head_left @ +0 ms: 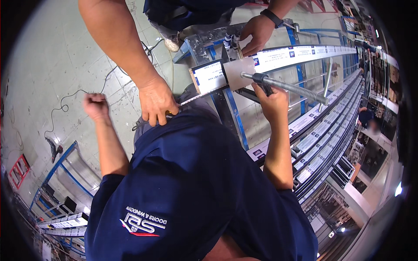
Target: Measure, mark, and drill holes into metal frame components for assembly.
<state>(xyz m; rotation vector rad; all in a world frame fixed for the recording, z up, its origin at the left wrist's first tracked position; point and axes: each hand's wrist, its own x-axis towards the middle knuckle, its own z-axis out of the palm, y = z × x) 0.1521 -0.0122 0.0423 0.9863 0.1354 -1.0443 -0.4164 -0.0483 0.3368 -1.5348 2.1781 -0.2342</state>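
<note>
My right hand (274,102) is closed around the dark body of a screw clamp (300,90), just under its thick threaded rod. The clamp's tip presses against a pale flat pad (239,74) on the end of a long white-filmed profile (300,53). My left hand (96,106) hangs to the left, away from the work, fingers curled with nothing visible in them; it is slightly blurred. A co-worker's hand (156,100) grips a tape measure (170,113) by my waist, its blade (202,95) running to the profile's end. The co-worker's other hand (257,37) rests at the profile's far side.
A blue metal frame (237,117) supports the profile. Several more filmed profiles (322,128) lie stacked to the right. Cable (78,92) trails over the tiled floor toward a power drill (54,150). Another blue stand (72,167) is at the left.
</note>
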